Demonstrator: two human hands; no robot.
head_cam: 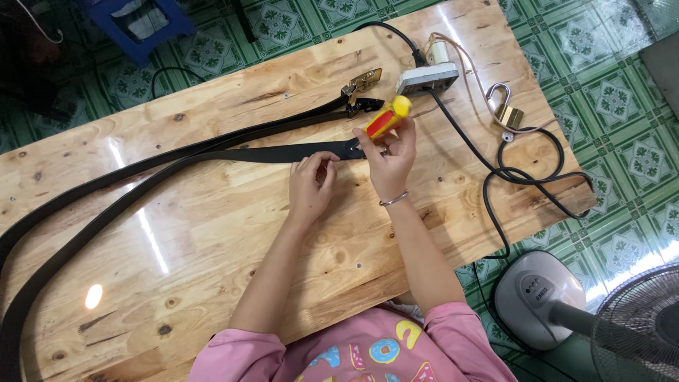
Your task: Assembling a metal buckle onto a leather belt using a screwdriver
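Wooden surface [212, 233], green tiled floor around. Right hand [390, 157] grip clamped on screwdriver [387, 117], tip at black belt [283, 152] end mid-surface; left hand [311, 182] pinches belt. Risk: tip slips off, jabs left fingers; belt likely shifts under push.

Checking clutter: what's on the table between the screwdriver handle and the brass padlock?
Head view: a black power cable crosses that stretch between the screwdriver and the padlock; otherwise bare wood.

A wooden table [212, 233] is carrying black belts [177, 155], a power strip [426, 78] and a padlock [506, 113] far right.
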